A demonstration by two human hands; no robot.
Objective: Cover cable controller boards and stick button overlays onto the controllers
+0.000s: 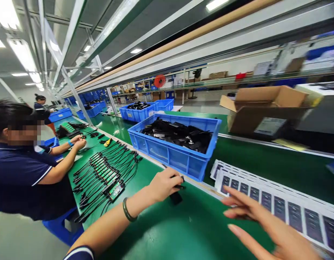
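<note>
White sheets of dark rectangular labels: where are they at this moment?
In the head view, the label sheets lie at the right on the green worktop, just right of the large blue bin and partly hidden behind the right hand.

Left hand (165,185) half-covers some black piece (176,198) (can't tell what), right hand (276,231) gets cropped at the bottom.

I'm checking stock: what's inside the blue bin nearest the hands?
The blue bin holds a jumbled heap of black parts with pale patches among them. Anything beneath the top layer is covered.
</note>
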